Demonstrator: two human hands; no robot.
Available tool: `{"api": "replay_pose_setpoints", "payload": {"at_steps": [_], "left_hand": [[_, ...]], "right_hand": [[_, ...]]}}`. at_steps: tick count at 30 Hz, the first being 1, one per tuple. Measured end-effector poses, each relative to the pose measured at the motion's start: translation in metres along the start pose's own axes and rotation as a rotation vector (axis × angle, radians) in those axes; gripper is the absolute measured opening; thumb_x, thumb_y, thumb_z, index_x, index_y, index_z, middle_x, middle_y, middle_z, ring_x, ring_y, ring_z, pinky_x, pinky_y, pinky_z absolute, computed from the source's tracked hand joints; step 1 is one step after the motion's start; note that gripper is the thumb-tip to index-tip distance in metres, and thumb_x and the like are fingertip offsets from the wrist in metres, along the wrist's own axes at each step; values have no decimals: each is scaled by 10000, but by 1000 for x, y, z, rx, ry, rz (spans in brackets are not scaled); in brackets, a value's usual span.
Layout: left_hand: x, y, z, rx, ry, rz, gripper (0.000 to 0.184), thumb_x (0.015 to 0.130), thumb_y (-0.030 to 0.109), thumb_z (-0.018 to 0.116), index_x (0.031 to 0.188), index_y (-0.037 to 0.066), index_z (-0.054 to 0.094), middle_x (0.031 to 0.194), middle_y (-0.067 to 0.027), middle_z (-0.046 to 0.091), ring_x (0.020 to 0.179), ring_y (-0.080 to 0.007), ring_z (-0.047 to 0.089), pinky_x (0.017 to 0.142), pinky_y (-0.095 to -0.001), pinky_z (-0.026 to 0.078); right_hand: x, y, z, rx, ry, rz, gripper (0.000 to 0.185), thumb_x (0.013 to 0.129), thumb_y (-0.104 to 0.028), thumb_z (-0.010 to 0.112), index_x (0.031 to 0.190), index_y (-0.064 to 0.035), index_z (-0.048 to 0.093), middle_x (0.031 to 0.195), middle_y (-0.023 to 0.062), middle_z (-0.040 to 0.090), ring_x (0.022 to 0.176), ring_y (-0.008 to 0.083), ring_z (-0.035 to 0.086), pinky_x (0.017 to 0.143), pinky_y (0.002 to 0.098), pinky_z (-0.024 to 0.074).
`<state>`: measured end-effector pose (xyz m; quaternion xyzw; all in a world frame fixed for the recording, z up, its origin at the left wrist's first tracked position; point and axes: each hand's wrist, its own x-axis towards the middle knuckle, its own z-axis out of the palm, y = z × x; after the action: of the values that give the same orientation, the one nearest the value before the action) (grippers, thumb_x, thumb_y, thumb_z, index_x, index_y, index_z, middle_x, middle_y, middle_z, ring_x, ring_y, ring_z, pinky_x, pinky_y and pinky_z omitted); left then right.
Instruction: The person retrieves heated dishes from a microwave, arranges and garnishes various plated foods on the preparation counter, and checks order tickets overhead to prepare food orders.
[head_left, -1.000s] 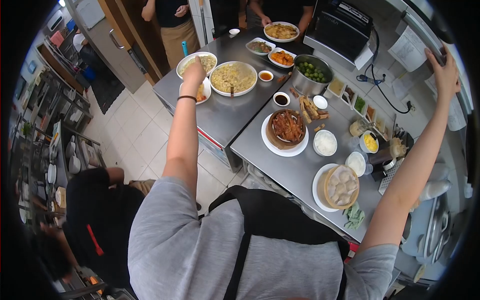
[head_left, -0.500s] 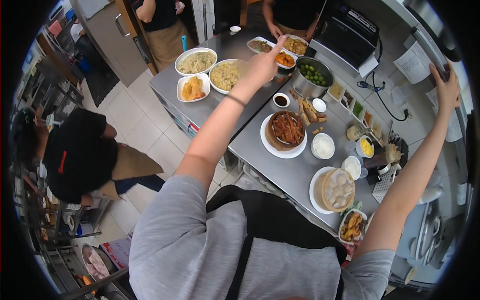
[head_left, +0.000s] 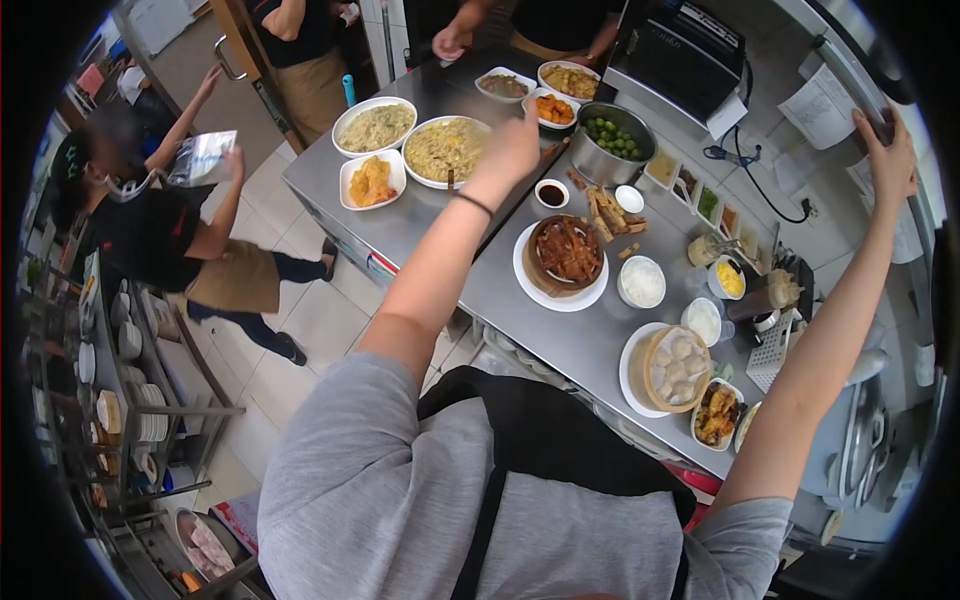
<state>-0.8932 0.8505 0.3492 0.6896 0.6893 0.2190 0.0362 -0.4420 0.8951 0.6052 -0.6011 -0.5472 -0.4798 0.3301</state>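
Note:
My left hand (head_left: 508, 150) is raised over the steel counter with its index finger stretched out toward the bowl of orange pieces (head_left: 552, 109), holding nothing. Beneath and beside it lie a platter of fried rice (head_left: 432, 150) and a pot of green limes (head_left: 612, 140). Far to the right, my right hand (head_left: 888, 155) reaches up and grips the edge of a metal rail (head_left: 850, 80), where paper slips (head_left: 822, 115) hang. Chicken feet in a bamboo steamer (head_left: 568, 250) and dumplings in another steamer (head_left: 676, 370) sit on plates between my arms.
Two people stand behind the counter (head_left: 490, 340); one person's hand (head_left: 452, 42) is over its far edge. At left, a person (head_left: 140, 235) holds a clear bag with a white label (head_left: 205, 158). A dish rack (head_left: 150, 400) stands below. Sauce tubs (head_left: 708, 205) line the wall.
My left hand shifts slightly down and left, still pointing. The person at left has straightened up, one arm raised, now holding a bag. A person's hand across the counter has moved away from the dishes.

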Motion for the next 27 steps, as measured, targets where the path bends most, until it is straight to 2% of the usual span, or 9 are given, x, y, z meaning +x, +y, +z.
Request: {"api": "replay_pose_setpoints", "payload": {"at_steps": [2,7,11,12,16,18,24,25,27], "left_hand": [[18,-13,-10,66,196,-52,662,752,81,478,1335,32,168,855,-250,591,798,-380,589,729,-432,470],[0,-46,-9,89,213,-72,566,738,48,455,1282,10,303,868,-240,598,808,-363,596,723,-422,474],[-32,-78,16,326,-490,-71,467,746,84,465,1202,-5,423,857,-202,609,797,-329,606,718,-414,477],[-36,-80,6,327,-489,-72,467,746,84,465,1202,-5,423,857,-202,609,797,-329,606,718,-414,477],[-30,-110,-47,270,10,-374,617,755,68,473,1308,-35,221,962,-200,593,874,-320,589,778,-391,465],[-12,-159,-45,261,299,-439,674,708,-2,465,1332,16,209,855,-233,608,720,-316,616,621,-397,488],[-21,-185,-49,291,157,-432,685,711,-35,429,1336,-13,151,809,-230,613,689,-276,624,566,-371,483],[-37,-157,-62,232,118,-493,534,753,59,447,1275,11,346,973,-213,592,918,-318,579,777,-405,462],[-51,-152,-61,156,-134,-531,296,735,88,505,999,-23,583,841,-202,623,786,-282,624,688,-371,493]], "right_hand": [[0,-4,-3,-34,-21,7,719,610,-642,586,1195,-236,498,1125,18,551,1084,201,481,889,447,265],[-3,-3,-1,-93,-2,19,687,628,-611,600,1184,-217,510,1143,34,551,1089,211,487,899,414,276],[1,12,19,-82,40,-7,739,596,-663,578,1196,-240,495,1137,21,550,1097,204,476,888,440,265],[2,14,20,-74,37,-2,786,565,-710,558,1209,-265,479,1133,8,549,1106,199,465,878,470,254],[3,14,23,-54,20,1,785,563,-706,559,1208,-267,479,1142,9,545,1109,202,465,882,476,250],[3,12,22,-81,25,11,782,573,-700,557,1214,-259,476,1151,7,541,1109,208,466,886,479,247],[-2,1,7,-61,23,3,781,591,-687,553,1225,-239,468,1166,4,534,1127,212,450,899,500,236],[-3,2,7,-39,42,-12,774,595,-685,552,1225,-244,468,1159,4,537,1133,211,444,899,510,237],[-3,1,6,-44,33,0,768,594,-685,552,1224,-253,468,1154,3,539,1129,211,447,897,509,240]]}}
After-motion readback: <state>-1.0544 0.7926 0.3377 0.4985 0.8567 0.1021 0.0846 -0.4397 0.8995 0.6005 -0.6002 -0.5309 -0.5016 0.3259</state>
